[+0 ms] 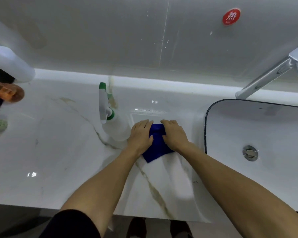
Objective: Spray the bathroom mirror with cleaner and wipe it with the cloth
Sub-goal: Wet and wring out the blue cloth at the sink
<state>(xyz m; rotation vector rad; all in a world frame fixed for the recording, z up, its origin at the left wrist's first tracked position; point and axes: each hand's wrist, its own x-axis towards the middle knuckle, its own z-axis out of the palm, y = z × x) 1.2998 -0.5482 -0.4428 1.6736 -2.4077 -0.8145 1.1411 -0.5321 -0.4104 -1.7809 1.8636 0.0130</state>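
A blue cloth (157, 145) lies on the white marble counter (58, 152) in the middle of the view. My left hand (141, 134) rests on its left side and my right hand (175, 133) on its right side, fingers pointing toward the wall. Both hands lie fairly flat with fingers slightly bent over the cloth's far edge. A white spray bottle (117, 127) with a green nozzle and collar stands just left of my left hand. The glossy wall surface (110, 40) above the counter carries small droplets.
A white basin (265, 127) with a dark rim and a chrome drain sits at the right, with a chrome faucet (265, 78) above it. A red round sticker (231, 16) is on the wall. Bottles and small items stand at the far left edge.
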